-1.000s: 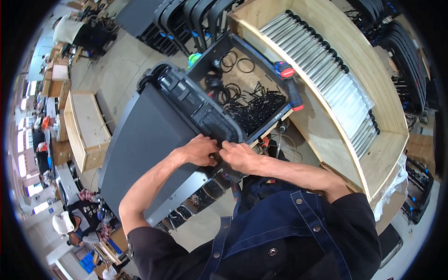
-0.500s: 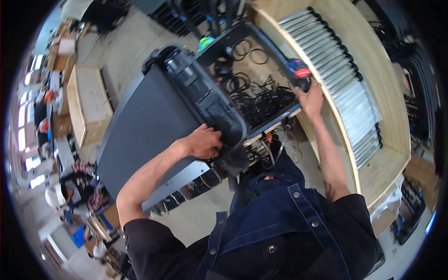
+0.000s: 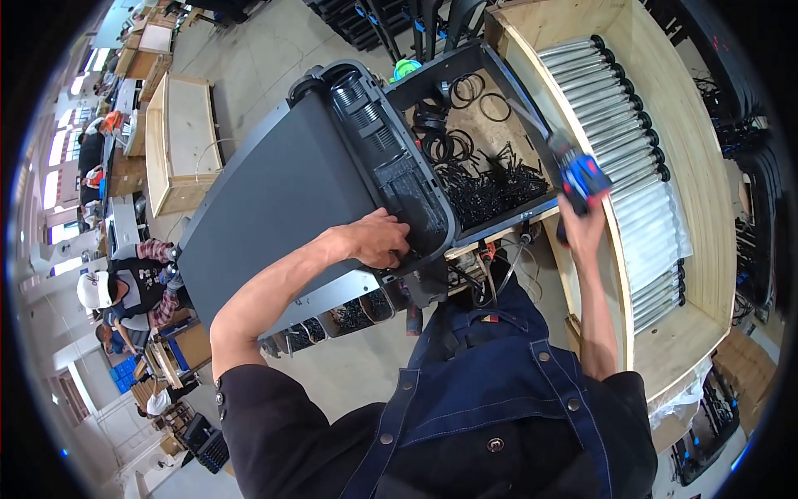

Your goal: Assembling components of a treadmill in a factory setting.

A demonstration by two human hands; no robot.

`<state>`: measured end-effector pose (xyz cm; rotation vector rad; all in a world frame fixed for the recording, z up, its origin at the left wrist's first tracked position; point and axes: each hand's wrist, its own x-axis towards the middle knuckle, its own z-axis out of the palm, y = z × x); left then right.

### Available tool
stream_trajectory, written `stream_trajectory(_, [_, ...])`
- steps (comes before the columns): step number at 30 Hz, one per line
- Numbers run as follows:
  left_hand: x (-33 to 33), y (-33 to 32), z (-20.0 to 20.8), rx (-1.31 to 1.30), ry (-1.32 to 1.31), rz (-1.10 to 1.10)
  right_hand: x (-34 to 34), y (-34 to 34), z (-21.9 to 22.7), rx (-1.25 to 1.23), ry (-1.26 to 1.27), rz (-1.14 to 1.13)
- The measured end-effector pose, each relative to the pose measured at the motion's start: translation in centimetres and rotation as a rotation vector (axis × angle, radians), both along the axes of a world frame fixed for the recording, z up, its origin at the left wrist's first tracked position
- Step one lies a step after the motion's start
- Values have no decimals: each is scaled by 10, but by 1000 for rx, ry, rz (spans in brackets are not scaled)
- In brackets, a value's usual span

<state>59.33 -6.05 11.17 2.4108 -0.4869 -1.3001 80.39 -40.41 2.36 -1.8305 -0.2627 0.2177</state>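
Note:
My right hand (image 3: pixel 584 223) is wrapped round the grip of a blue, red and black cordless drill (image 3: pixel 583 170), raised over the edge of the wooden crate and partly smeared by motion. My left hand (image 3: pixel 381 239) rests at the near corner of a treadmill's open motor housing (image 3: pixel 416 190), its fingers curled down by the end of the black belt (image 3: pixel 287 175). What those fingers hold, if anything, is hidden. Between my hands, beyond the housing, a dark-framed tray (image 3: pixel 509 125) holds black rings (image 3: pixel 468 90) and a heap of small black parts (image 3: pixel 499 187).
On the right a wooden crate (image 3: pixel 702 158) holds a row of metal rollers (image 3: pixel 611 108) with black ends. Bins of small parts (image 3: pixel 349 316) line the treadmill's near side. Another wooden crate (image 3: pixel 187 133) stands at the far left. A person in a white cap (image 3: pixel 98 289) works at left.
My right hand has lifted the drill from the tray's right edge, shifting it right and nearer to me. My left hand stays at the housing corner while the whole view has shifted.

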Motion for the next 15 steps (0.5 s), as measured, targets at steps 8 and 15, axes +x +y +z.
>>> stream_trajectory(8, [9,0,5,-12,14,15,-59,-46,25,51,682,450])
stream_trajectory(15, [8,1,5,-25,29,33,-58,-40,21,85,922,532])
